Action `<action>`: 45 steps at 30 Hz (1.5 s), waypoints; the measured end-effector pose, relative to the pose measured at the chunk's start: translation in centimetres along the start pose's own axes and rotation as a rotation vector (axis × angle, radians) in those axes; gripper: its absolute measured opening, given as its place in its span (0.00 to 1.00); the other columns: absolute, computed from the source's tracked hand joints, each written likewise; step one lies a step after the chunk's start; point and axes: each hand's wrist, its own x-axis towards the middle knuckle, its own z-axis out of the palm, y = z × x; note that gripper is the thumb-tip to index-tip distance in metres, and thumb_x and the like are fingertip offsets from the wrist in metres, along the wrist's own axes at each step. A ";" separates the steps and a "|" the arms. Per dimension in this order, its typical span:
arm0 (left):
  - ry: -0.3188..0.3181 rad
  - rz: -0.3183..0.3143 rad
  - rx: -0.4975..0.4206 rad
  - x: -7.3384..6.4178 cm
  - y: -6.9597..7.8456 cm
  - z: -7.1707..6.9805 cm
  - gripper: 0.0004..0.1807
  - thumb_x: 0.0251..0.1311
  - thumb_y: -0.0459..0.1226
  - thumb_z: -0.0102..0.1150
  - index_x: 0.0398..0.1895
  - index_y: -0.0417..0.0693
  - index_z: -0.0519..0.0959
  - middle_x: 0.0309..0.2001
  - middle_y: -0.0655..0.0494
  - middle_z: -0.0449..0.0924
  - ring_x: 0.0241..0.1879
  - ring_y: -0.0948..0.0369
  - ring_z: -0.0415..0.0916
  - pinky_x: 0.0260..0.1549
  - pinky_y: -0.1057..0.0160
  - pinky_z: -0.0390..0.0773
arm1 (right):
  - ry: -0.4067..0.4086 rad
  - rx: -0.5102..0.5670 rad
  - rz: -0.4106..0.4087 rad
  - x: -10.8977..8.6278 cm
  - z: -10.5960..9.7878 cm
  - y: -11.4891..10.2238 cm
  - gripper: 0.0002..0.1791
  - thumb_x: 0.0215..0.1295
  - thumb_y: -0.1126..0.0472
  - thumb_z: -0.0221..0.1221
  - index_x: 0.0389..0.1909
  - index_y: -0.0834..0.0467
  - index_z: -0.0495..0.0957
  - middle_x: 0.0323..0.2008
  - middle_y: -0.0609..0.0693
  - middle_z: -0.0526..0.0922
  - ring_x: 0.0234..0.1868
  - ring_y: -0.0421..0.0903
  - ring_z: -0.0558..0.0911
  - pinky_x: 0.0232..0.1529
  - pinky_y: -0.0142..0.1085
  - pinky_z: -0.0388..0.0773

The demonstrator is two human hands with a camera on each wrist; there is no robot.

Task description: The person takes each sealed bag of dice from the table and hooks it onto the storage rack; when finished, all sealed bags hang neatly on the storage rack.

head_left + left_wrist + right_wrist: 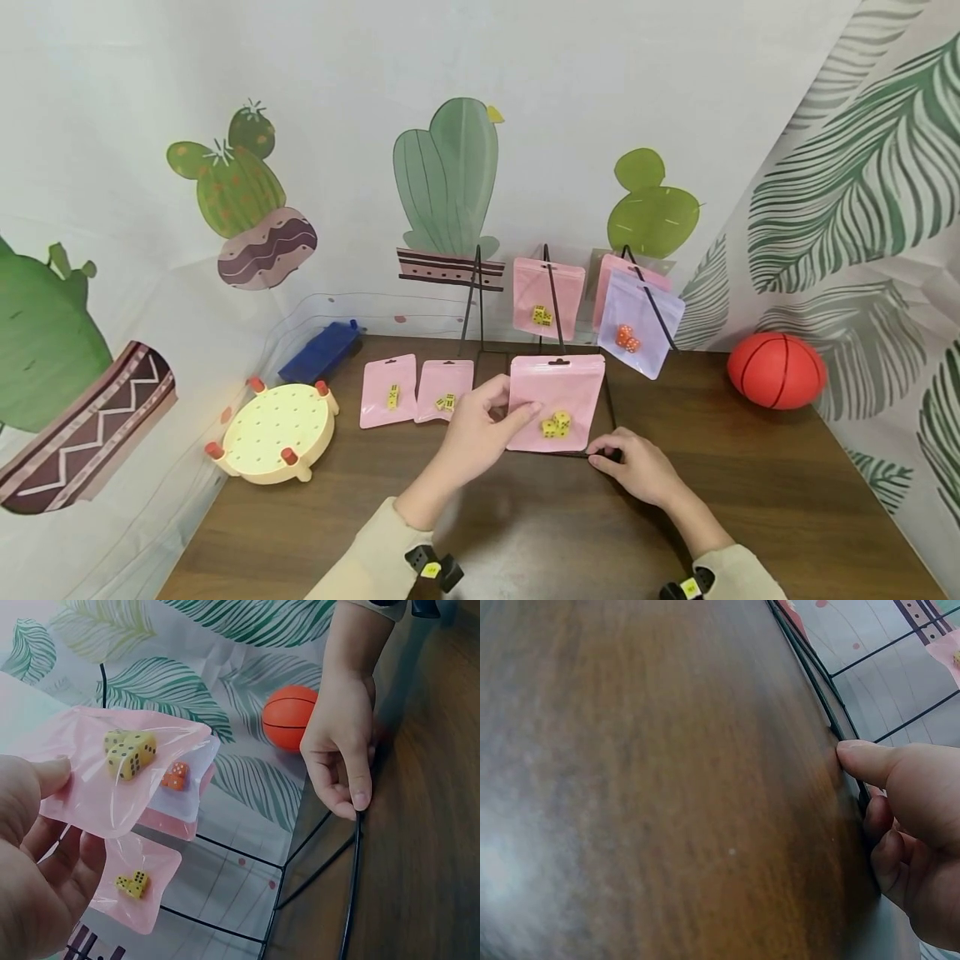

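Observation:
My left hand (480,429) pinches the left side of a pink zip bag (557,383) with yellow dice inside, held upright in front of a black wire rack (611,400). In the left wrist view the thumb lies on the face of this bag (86,769), fingers behind. My right hand (637,468) grips the front corner of the rack's base, thumb and fingers at the wire (853,766). On the rack's prongs hang a pink bag (549,292) with yellow dice and a lilac bag (637,317) with orange dice, another pink bag (606,275) behind it.
Two pink bags with yellow dice, one outer (387,392) and one inner (444,387), lie left of the rack. Farther left are a round cream pegboard (277,429) with red-tipped legs and a blue object (318,352). A red ball (777,371) sits at the right.

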 end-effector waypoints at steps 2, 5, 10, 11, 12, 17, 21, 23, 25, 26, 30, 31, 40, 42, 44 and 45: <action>-0.002 -0.001 -0.024 0.2 0.1 0.1 0.07 0.67 0.40 0.70 0.44 0.51 0.84 0.31 0.62 0.88 0.25 0.63 0.73 0.25 0.66 0.71 | 0.001 -0.003 0.003 0.0 0.0 0.0 0.06 0.66 0.56 0.71 0.39 0.40 0.87 0.31 0.37 0.74 0.33 0.37 0.74 0.33 0.36 0.70; -0.002 -0.004 -0.052 0.4 0.2 0.4 0.07 0.67 0.41 0.70 0.44 0.50 0.84 0.31 0.61 0.88 0.26 0.63 0.73 0.26 0.66 0.71 | 0.004 -0.005 0.006 0.0 0.0 0.1 0.06 0.66 0.56 0.72 0.39 0.40 0.87 0.32 0.37 0.74 0.33 0.38 0.74 0.33 0.36 0.71; 0.011 -0.008 -0.064 0.7 0.2 0.6 0.07 0.68 0.41 0.69 0.42 0.50 0.83 0.31 0.61 0.87 0.25 0.63 0.71 0.25 0.67 0.70 | 0.004 0.001 0.004 -0.1 0.1 0.1 0.06 0.66 0.56 0.71 0.39 0.40 0.87 0.32 0.36 0.74 0.35 0.38 0.75 0.34 0.36 0.71; 0.014 -0.010 -0.062 0.8 0.2 0.7 0.07 0.68 0.41 0.69 0.43 0.50 0.83 0.31 0.61 0.87 0.25 0.63 0.71 0.25 0.67 0.70 | 0.004 0.001 0.003 -0.1 0.1 0.1 0.06 0.66 0.56 0.71 0.39 0.40 0.87 0.32 0.36 0.74 0.35 0.38 0.75 0.34 0.36 0.71; 0.017 -0.012 -0.062 0.9 0.1 0.7 0.07 0.68 0.41 0.69 0.43 0.50 0.83 0.31 0.61 0.87 0.25 0.63 0.71 0.25 0.67 0.70 | 0.005 0.001 0.001 -0.1 0.1 0.1 0.06 0.66 0.57 0.71 0.39 0.40 0.87 0.32 0.36 0.74 0.35 0.38 0.75 0.34 0.36 0.71; 0.044 -0.020 -0.058 1.5 -0.3 0.9 0.07 0.69 0.41 0.68 0.44 0.49 0.83 0.35 0.60 0.89 0.27 0.63 0.76 0.24 0.67 0.73 | 0.011 0.002 -0.005 -0.1 0.1 0.1 0.07 0.66 0.57 0.71 0.39 0.40 0.87 0.32 0.36 0.74 0.34 0.37 0.74 0.33 0.36 0.71; 0.071 -0.014 -0.036 2.2 -0.8 1.0 0.08 0.69 0.42 0.68 0.45 0.50 0.83 0.36 0.60 0.89 0.28 0.63 0.78 0.24 0.67 0.76 | 0.008 -0.001 -0.002 -0.1 0.1 0.0 0.06 0.66 0.55 0.71 0.39 0.40 0.87 0.32 0.36 0.74 0.33 0.37 0.74 0.33 0.36 0.70; 0.082 -0.002 -0.008 2.7 -1.1 1.0 0.08 0.69 0.42 0.68 0.44 0.50 0.82 0.36 0.60 0.89 0.27 0.64 0.77 0.24 0.67 0.75 | 0.009 -0.002 -0.001 -0.1 0.1 0.0 0.05 0.66 0.55 0.71 0.39 0.40 0.87 0.32 0.36 0.74 0.33 0.37 0.74 0.33 0.36 0.70; 0.092 0.015 0.014 3.2 -1.3 1.1 0.08 0.70 0.43 0.67 0.45 0.50 0.82 0.35 0.61 0.88 0.27 0.65 0.76 0.24 0.67 0.74 | 0.011 -0.004 0.000 -0.1 0.0 0.0 0.05 0.66 0.55 0.71 0.39 0.39 0.87 0.32 0.36 0.74 0.34 0.37 0.74 0.33 0.36 0.71; 0.096 0.024 0.028 3.5 -1.5 1.1 0.09 0.70 0.43 0.67 0.45 0.50 0.82 0.35 0.61 0.88 0.26 0.65 0.75 0.24 0.67 0.73 | 0.013 -0.004 -0.001 -0.1 0.0 0.0 0.05 0.66 0.55 0.71 0.39 0.39 0.87 0.32 0.36 0.74 0.34 0.37 0.74 0.34 0.36 0.71; 0.119 0.047 0.073 4.7 -2.0 1.2 0.09 0.70 0.42 0.67 0.45 0.48 0.81 0.35 0.60 0.88 0.25 0.65 0.73 0.24 0.66 0.72 | 0.012 -0.006 -0.001 -0.1 0.1 0.0 0.06 0.66 0.55 0.71 0.39 0.39 0.87 0.33 0.36 0.74 0.34 0.37 0.74 0.34 0.36 0.71; 0.125 0.050 0.084 5.0 -2.1 1.3 0.09 0.70 0.41 0.67 0.45 0.48 0.81 0.35 0.60 0.88 0.26 0.65 0.73 0.24 0.66 0.72 | 0.011 -0.005 -0.001 -0.1 0.1 0.1 0.06 0.66 0.55 0.71 0.39 0.39 0.87 0.32 0.36 0.74 0.34 0.37 0.74 0.33 0.36 0.71; 0.181 0.022 0.144 7.7 -3.1 1.5 0.08 0.69 0.41 0.68 0.45 0.48 0.82 0.40 0.57 0.90 0.30 0.67 0.79 0.29 0.66 0.78 | 0.008 -0.002 0.011 -0.2 0.2 0.1 0.06 0.66 0.55 0.71 0.39 0.39 0.87 0.33 0.36 0.74 0.34 0.37 0.74 0.32 0.35 0.70; 0.195 0.016 0.169 8.3 -3.3 1.5 0.08 0.69 0.41 0.68 0.44 0.49 0.82 0.40 0.58 0.90 0.30 0.67 0.79 0.29 0.66 0.78 | 0.011 -0.005 0.011 -0.2 0.2 0.0 0.06 0.66 0.55 0.71 0.39 0.39 0.87 0.33 0.36 0.74 0.34 0.37 0.74 0.33 0.36 0.70; 0.202 0.014 0.195 8.7 -3.5 1.5 0.09 0.68 0.42 0.69 0.44 0.49 0.82 0.39 0.59 0.90 0.29 0.67 0.78 0.29 0.66 0.77 | 0.013 -0.007 0.011 -0.2 0.2 0.0 0.06 0.66 0.55 0.71 0.39 0.39 0.87 0.33 0.36 0.75 0.34 0.37 0.74 0.33 0.36 0.70; 0.203 0.014 0.207 9.0 -3.6 1.5 0.09 0.69 0.42 0.69 0.44 0.49 0.82 0.38 0.59 0.90 0.29 0.67 0.78 0.28 0.66 0.76 | 0.013 -0.006 0.010 -0.2 0.2 -0.1 0.06 0.66 0.55 0.71 0.39 0.39 0.87 0.33 0.36 0.75 0.34 0.37 0.74 0.33 0.36 0.70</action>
